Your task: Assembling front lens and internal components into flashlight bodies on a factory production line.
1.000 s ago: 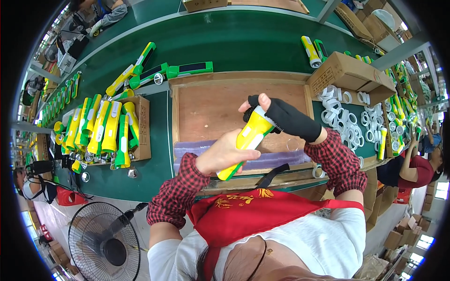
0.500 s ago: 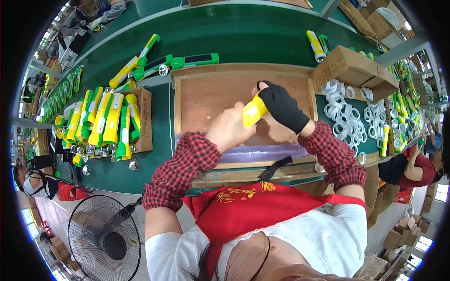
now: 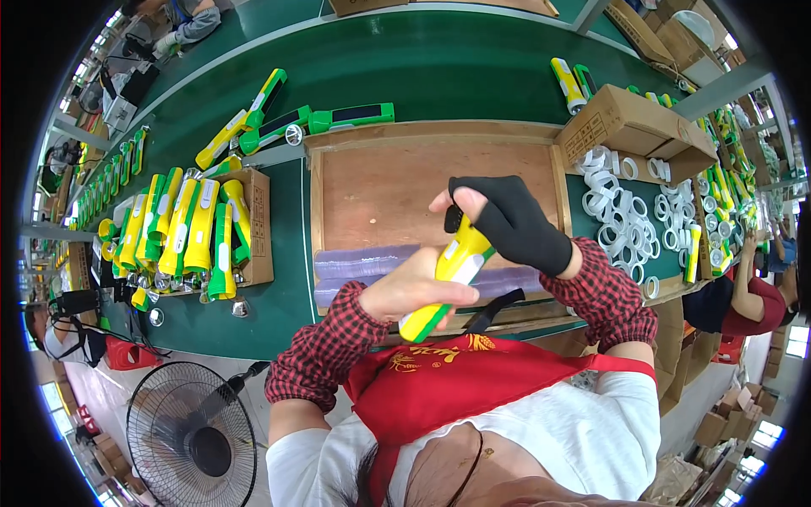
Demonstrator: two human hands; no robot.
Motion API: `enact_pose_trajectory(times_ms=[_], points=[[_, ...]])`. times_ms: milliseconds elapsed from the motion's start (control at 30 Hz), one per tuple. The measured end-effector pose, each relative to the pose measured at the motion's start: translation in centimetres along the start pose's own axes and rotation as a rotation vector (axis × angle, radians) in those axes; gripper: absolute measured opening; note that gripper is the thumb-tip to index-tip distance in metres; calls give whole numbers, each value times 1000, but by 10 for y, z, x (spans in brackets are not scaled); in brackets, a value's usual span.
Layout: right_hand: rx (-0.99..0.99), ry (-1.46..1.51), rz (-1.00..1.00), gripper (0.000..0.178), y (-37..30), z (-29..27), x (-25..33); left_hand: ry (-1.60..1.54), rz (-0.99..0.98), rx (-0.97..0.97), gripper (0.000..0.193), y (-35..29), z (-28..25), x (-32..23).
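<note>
A yellow and green flashlight (image 3: 462,260) is held at a slant over the near part of a shallow wooden tray (image 3: 397,182). My left hand (image 3: 412,289) is wrapped round its lower body, with the green end pointing toward me. At its far end is my right hand (image 3: 522,226), in a black fingerless glove, closed with the thumb bent over. Beside that thumb a small black part (image 3: 454,218) shows; whether it belongs to the flashlight I cannot tell. Along the tray's near side lie flat strips of clear purplish plastic (image 3: 363,266).
To the left, a cardboard box (image 3: 261,224) holds several upright flashlights (image 3: 182,224). More flashlights (image 3: 351,117) lie behind the tray. White rings (image 3: 621,207) are heaped at right, near an open carton (image 3: 638,127). A floor fan (image 3: 194,435) stands lower left.
The flashlight has come nearer to me and its green end now shows. My left hand has moved down along with it. My right hand has shifted slightly toward me, uncovering the black part.
</note>
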State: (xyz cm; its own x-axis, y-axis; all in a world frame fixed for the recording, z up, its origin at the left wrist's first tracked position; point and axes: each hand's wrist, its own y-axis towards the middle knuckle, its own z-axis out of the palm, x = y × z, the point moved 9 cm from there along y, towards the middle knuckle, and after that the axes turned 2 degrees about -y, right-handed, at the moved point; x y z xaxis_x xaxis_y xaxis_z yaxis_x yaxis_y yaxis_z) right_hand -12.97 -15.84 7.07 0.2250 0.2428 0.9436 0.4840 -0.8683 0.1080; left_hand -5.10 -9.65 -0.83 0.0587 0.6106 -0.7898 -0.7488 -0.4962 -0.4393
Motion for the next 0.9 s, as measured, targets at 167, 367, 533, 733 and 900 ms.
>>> enact_pose_trajectory(times_ms=[167, 367, 533, 733, 900], points=[[-230, -250, 25, 42, 23, -24, -81, 1164, 372, -617, 35, 18, -40, -46], [103, 379, 477, 64, 9, 0, -81, 527, 214, -288, 40, 22, -44, -17], [-124, 160, 191, 45, 15, -14, -53, 301, 127, -155, 41, 17, -26, -25], [-167, -36, 225, 48, 30, -15, -86, 1023, 286, -644, 48, 25, -58, -29], [43, 338, 449, 63, 16, -7, -63, 929, 400, -622, 45, 1, -45, -39]])
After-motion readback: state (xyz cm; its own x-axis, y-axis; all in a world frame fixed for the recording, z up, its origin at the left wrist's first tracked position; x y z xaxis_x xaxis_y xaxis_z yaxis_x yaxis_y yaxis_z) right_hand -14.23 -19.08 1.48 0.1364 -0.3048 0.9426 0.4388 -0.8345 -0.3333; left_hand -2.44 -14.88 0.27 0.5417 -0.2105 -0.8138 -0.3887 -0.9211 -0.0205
